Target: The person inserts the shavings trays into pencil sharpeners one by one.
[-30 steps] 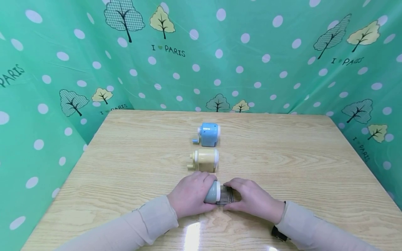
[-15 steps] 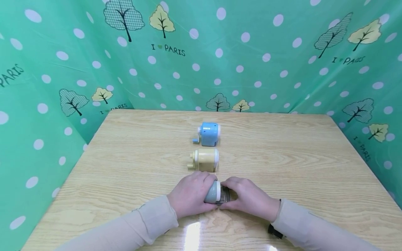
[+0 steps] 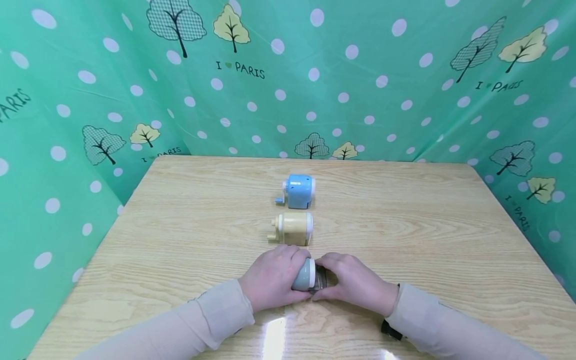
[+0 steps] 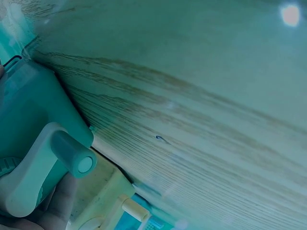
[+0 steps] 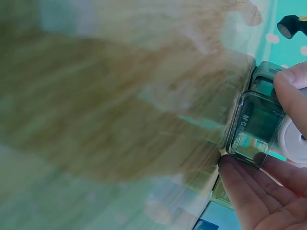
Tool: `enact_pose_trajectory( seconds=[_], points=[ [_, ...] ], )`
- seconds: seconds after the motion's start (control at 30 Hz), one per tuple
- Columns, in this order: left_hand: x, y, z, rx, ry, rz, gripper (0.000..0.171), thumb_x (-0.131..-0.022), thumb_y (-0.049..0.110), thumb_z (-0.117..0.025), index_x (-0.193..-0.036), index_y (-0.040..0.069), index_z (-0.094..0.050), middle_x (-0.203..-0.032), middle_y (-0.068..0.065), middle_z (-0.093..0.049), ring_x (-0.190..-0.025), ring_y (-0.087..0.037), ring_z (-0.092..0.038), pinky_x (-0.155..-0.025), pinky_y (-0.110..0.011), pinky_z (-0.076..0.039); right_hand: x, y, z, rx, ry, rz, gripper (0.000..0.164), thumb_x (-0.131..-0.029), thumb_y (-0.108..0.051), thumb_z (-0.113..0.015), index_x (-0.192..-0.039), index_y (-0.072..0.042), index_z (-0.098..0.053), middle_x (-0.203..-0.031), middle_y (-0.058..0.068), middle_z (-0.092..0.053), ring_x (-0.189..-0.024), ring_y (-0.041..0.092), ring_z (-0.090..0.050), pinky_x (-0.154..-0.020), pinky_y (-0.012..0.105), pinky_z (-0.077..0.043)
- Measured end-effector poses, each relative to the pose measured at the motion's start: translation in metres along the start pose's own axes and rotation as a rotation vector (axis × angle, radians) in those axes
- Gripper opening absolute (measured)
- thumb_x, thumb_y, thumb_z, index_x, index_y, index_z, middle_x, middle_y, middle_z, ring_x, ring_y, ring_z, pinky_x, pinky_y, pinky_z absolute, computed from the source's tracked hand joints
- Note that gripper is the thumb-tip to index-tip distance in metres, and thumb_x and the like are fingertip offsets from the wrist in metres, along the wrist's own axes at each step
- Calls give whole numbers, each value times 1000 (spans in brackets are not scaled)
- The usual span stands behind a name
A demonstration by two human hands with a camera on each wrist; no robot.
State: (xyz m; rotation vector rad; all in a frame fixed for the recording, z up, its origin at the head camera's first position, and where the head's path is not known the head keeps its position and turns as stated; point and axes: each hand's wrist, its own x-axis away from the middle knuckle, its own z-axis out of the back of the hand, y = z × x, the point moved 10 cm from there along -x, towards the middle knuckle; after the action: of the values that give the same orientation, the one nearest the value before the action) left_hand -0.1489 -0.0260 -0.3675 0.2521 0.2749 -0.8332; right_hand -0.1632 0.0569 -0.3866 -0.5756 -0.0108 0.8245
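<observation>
A grey-green crank pencil sharpener (image 3: 302, 276) with a white front ring lies on the table, gripped around its body by my left hand (image 3: 275, 275). Its crank handle (image 4: 72, 153) shows large in the left wrist view. At the sharpener's right side, my right hand (image 3: 353, 282) pinches a see-through dark shavings drawer (image 5: 254, 127) between thumb and fingers. Part of this drawer stands out from the body; the rest is hidden by the body and fingers. Just behind is a cream-yellow pencil sharpener (image 3: 294, 228), untouched.
Farther back on the wood-grain table (image 3: 405, 215) stands a blue pencil sharpener (image 3: 300, 191), in line with the yellow one. Green dotted cloth (image 3: 342, 75) hangs behind the table and along both sides.
My right hand has moved left toward the sharpener, and less of the drawer shows outside the body. The left hand has kept its grip in about the same place.
</observation>
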Motion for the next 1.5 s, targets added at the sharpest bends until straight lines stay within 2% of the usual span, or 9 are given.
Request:
enact_pose_trajectory(
  seconds=[0.17, 0.3, 0.6, 0.97, 1.27, 1.5],
  points=[
    [0, -1, 0, 14, -9, 10, 65, -72, 51, -79, -115, 5, -62, -101, -5, -67, -86, -18, -61, -76, -31, -57, 0, 4, -2, -36, -23, -30, 76, -67, -50, -80, -119, 3, -69, -111, 11, -75, -101, 20, -70, -90, 34, -57],
    [0, -2, -1, 22, -13, 18, 65, -71, 50, -80, -115, 5, -62, -102, -6, -67, -87, -18, -62, -76, -31, -57, 1, 5, -4, -59, -44, -45, 83, -66, -52, -80, -124, 5, -66, -117, 13, -74, -108, 23, -69, -94, 36, -56],
    [0, -3, -3, 33, -36, 29, 65, -72, 48, -80, -117, 5, -62, -106, -7, -68, -90, -20, -63, -80, -32, -57, 5, 10, -4, -69, -70, -95, 81, -71, -45, -81, -130, 8, -62, -123, 18, -71, -112, 27, -68, -96, 40, -55],
    [2, -2, -2, 23, -16, 18, 66, -71, 47, -81, -118, 5, -62, -106, -7, -68, -91, -19, -63, -81, -32, -57, 12, 16, -3, -36, -85, -138, 66, -77, -30, -82, -128, 8, -64, -122, 19, -71, -112, 29, -68, -96, 43, -54],
    [2, -1, -1, 26, 3, 12, 66, -71, 49, -81, -117, 5, -62, -107, -7, -68, -92, -20, -63, -81, -33, -57, 12, 16, -2, -46, -82, -134, 64, -77, -33, -81, -125, 6, -66, -121, 18, -72, -111, 28, -68, -95, 42, -55],
    [2, -2, -1, 32, -9, 19, 65, -71, 50, -80, -116, 6, -62, -107, -7, -68, -92, -20, -63, -81, -33, -57, 11, 16, -3, -55, -83, -134, 64, -78, -35, -80, -125, 5, -66, -119, 17, -73, -111, 27, -69, -95, 40, -55]
  ],
)
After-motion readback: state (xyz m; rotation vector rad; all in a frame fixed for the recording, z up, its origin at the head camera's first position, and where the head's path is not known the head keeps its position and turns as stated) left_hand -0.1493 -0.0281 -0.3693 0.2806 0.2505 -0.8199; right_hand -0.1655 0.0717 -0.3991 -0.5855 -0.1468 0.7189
